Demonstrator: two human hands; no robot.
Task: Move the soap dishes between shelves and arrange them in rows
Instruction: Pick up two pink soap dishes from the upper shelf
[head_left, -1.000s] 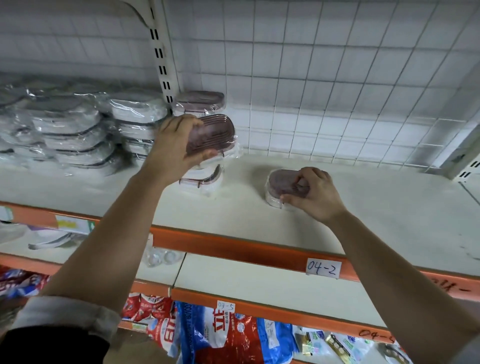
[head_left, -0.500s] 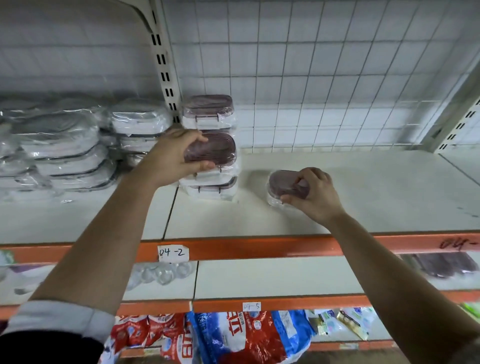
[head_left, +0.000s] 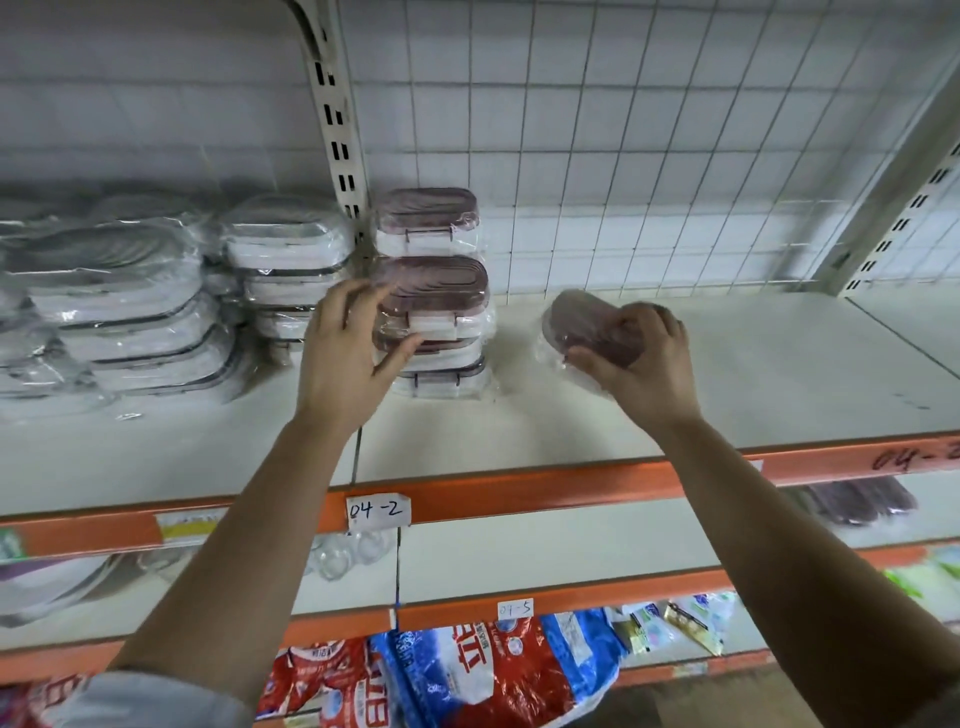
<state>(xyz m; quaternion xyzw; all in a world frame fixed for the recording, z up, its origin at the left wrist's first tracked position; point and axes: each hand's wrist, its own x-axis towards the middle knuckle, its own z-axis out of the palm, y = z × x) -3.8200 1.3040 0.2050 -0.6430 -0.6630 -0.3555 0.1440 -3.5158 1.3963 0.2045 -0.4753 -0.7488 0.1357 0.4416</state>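
The maroon soap dish (head_left: 582, 325) is right of centre in the frame, tilted low over the upper shelf (head_left: 753, 374); I cannot tell if it touches. My right hand (head_left: 644, 364) clamps it, fingers (head_left: 644, 322) curled over its right end. Just to its left stands the stack of maroon dishes (head_left: 436, 332), with a second stack (head_left: 426, 213) behind it. My left hand (head_left: 343, 353) spreads its fingers at the stack's left end, clamping nothing. I judge the row barely begun: the dark dishes (head_left: 857, 501) lower right are left to move.

Head-worn wide view, close, facing the shelf (head_left: 727, 374)
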